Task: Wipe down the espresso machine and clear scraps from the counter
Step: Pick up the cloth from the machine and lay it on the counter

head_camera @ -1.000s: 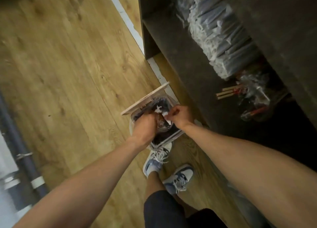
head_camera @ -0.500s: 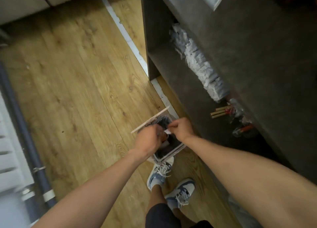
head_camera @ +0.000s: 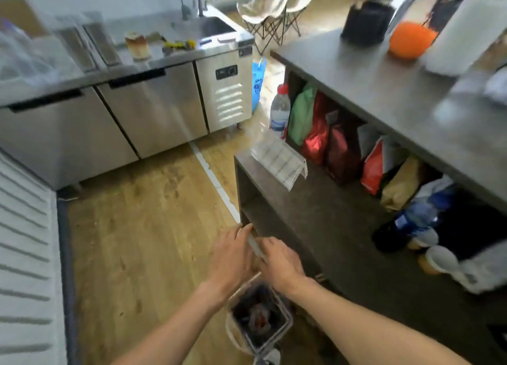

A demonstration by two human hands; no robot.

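A small clear-walled waste bin [head_camera: 285, 319] stands on the wood floor at the bottom centre, with dark scraps and crumpled bits inside. My left hand [head_camera: 233, 255] and my right hand [head_camera: 279, 263] hover close together just above and behind it, fingers stretched out, nothing visible in either. A pale strip shows between the hands; I cannot tell whether it is the bin's lid. The dark grey counter [head_camera: 356, 71] runs along the right. No espresso machine is clearly visible.
On the counter stand a black container [head_camera: 367, 19], an orange round object [head_camera: 411, 40] and a white paper roll [head_camera: 463, 27]. Shelves below hold coffee bags [head_camera: 315, 134] and bottles [head_camera: 411, 222]. A steel under-counter fridge [head_camera: 153, 112] stands on the far left.
The view has swung up from the floor to the room. My hands have risen out of the bin and spread their fingers; the white scrap they pinched is no longer seen.
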